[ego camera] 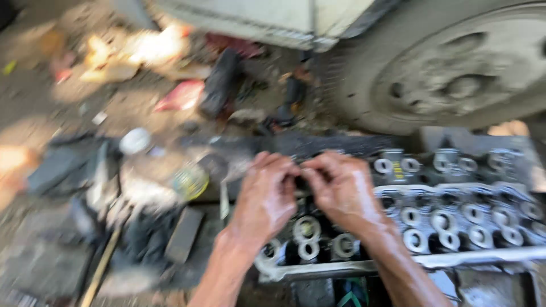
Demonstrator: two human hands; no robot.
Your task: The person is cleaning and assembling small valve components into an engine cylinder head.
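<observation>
Left hand (264,196), right hand (341,190) pinched together over oily grey metal cylinder head (455,219); grasped thing too blurred to tell. Dusty vehicle wheel (455,68) close behind; littered dirt ground (51,102) left.

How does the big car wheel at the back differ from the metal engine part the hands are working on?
The wheel is round, dusty grey and stands upright; the engine part is long, lies flat and carries rows of shiny rings. Both hands, left hand and right hand, meet over the engine part; neither touches the wheel.

Bare forearms, greasy wet hands, no sleeves
</observation>
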